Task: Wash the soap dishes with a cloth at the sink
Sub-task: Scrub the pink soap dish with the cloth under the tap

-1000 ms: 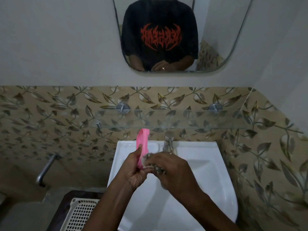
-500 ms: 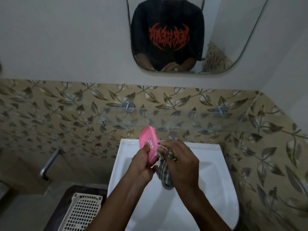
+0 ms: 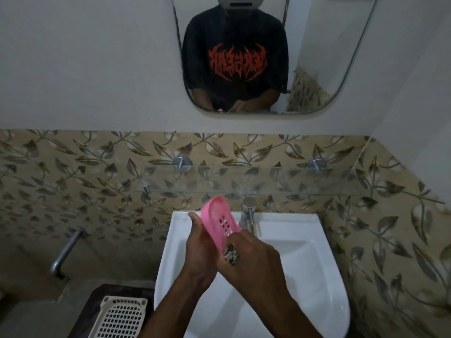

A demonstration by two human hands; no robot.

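Oval slotted pink plastic soap dish (image 3: 219, 219); checked cloth (image 3: 230, 255).

Right hand (image 3: 251, 259) is covering most of the cloth (image 3: 230, 255); only a checkered scrap is showing beside the pink soap dish (image 3: 219, 219), whose lower end is hiding between both hands. Cream slotted tray (image 3: 119, 318) left of the sink (image 3: 305, 252) is running off the bottom edge. Water flow from the tap (image 3: 249, 215): can't tell.

The red spiky lettering on the black T-shirt (image 3: 235, 62) reflected in the mirror (image 3: 341, 69) cannot be read.
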